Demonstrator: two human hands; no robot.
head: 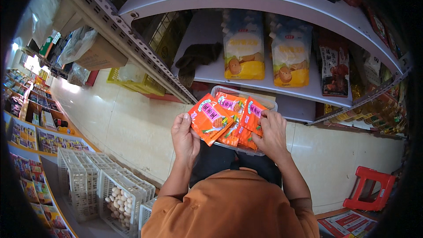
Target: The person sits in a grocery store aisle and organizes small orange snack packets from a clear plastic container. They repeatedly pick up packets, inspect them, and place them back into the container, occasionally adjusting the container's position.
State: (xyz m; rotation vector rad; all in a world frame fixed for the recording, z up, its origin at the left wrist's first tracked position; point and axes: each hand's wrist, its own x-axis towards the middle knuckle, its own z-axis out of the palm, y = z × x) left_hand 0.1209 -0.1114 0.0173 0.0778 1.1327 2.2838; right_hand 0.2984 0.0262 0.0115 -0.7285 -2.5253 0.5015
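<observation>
A clear plastic tub (271,103) filled with orange seasoning packets rests at my lap, in front of a metal shelf. My left hand (185,135) pinches the left edge of an orange packet (206,115), which is tilted over the tub's left side. At the tub's right side, my right hand (273,132) has its fingers on a smaller-looking orange packet (250,114). More orange packets (230,100) lie loose between the two hands. Part of the tub's rim is hidden by the packets and my hands.
On the shelf (208,69) stand blue-and-yellow pouches (244,56), a dark red packet (334,69) and a dark cloth item (201,54). White plastic crates (112,175), one holding eggs (119,205), are at lower left. A red plastic stool (370,188) stands at lower right; a yellow basket (135,82) is left.
</observation>
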